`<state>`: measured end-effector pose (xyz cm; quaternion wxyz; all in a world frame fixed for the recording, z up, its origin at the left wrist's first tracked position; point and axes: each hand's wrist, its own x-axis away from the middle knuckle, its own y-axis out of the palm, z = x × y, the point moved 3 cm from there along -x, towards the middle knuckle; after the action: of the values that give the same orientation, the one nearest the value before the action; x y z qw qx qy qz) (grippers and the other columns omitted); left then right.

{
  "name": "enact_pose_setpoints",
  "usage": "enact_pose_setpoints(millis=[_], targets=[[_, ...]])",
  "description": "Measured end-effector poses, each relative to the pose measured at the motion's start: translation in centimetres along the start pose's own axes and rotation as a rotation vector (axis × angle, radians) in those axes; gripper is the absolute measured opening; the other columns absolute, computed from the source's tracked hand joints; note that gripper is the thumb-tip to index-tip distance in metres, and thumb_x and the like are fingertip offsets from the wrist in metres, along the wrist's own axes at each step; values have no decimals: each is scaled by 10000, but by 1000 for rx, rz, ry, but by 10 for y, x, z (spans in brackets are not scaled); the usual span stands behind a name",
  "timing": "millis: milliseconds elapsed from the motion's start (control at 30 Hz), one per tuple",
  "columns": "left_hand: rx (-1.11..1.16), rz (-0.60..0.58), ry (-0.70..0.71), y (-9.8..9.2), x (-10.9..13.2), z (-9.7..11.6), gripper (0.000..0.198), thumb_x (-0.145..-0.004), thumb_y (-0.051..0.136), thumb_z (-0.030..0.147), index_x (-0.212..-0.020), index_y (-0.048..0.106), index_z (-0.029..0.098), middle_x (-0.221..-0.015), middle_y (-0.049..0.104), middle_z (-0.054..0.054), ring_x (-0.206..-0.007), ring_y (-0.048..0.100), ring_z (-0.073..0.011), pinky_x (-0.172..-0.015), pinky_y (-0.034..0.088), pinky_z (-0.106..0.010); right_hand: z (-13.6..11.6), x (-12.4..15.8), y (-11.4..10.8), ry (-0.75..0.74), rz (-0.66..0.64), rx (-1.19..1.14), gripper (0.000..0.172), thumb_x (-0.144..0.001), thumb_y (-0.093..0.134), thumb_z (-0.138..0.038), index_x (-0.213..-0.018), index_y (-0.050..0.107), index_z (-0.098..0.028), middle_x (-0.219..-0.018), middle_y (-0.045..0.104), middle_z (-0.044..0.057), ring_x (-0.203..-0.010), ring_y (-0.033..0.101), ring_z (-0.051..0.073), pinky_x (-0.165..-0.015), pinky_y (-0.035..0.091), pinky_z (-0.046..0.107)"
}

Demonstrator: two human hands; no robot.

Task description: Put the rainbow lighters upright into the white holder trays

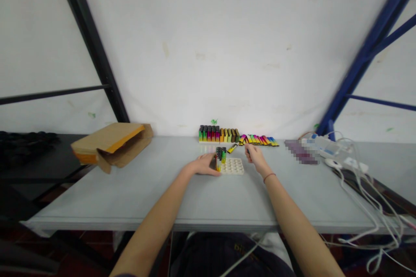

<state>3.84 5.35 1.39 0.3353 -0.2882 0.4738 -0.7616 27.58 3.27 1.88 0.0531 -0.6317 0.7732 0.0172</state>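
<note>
A white tray with round holes (234, 167) lies on the grey table (130, 190), and a few colourful lighters (220, 157) stand upright in its left end. My left hand (204, 165) rests against the tray's left side, fingers curled at the standing lighters. My right hand (255, 156) hovers just right of the tray, fingers pinched on a small dark thing I cannot make out. One yellow lighter (232, 148) lies loose behind the tray. A full rack of lighters (218, 133) and a row of lying lighters (259, 140) sit by the wall.
An open cardboard box (110, 145) lies on its side at the left. At the right are a purple blurred object (300, 152), white power strips and cables (344, 164). Dark and blue shelf posts flank the white wall.
</note>
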Motion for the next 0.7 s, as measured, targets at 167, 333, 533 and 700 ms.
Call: enact_pose_setpoints(millis=[167, 333, 533, 700], targets=[[0, 0, -3, 0, 0, 1, 941, -683, 720, 591, -1428, 326, 172, -1485, 405, -154, -1349, 395, -348, -1125, 296, -441, -2, -1, -4, -21, 67, 37, 218, -681, 488, -391, -595, 386, -218, -508, 301, -72, -432, 262, 68, -377, 212, 189], [1, -9, -21, -1, 2, 3, 971, -679, 712, 604, -1446, 299, 176, -1508, 377, -142, -1367, 370, -359, -1132, 291, -442, 5, -5, -5, 3, 83, -3, 256, -685, 507, -430, -602, 392, -217, -519, 308, -74, -434, 257, 67, -385, 202, 190], [-1, -17, -14, -2, 2, 4, 965, -690, 717, 578, -1448, 292, 158, -1512, 366, -158, -1377, 356, -344, -1133, 286, -432, 12, -8, -4, -38, 57, 12, 314, -716, 516, -486, -614, 399, -214, -543, 339, -66, -452, 291, 73, -406, 234, 201], [-2, -12, -6, 0, 1, 2, 953, -684, 716, 593, -1438, 305, 179, -1512, 368, -148, -1378, 357, -340, -1139, 277, -435, 10, -11, -8, -152, 123, 78, 253, -724, 497, -413, -605, 399, -213, -556, 357, -54, -479, 312, 85, -419, 252, 217]])
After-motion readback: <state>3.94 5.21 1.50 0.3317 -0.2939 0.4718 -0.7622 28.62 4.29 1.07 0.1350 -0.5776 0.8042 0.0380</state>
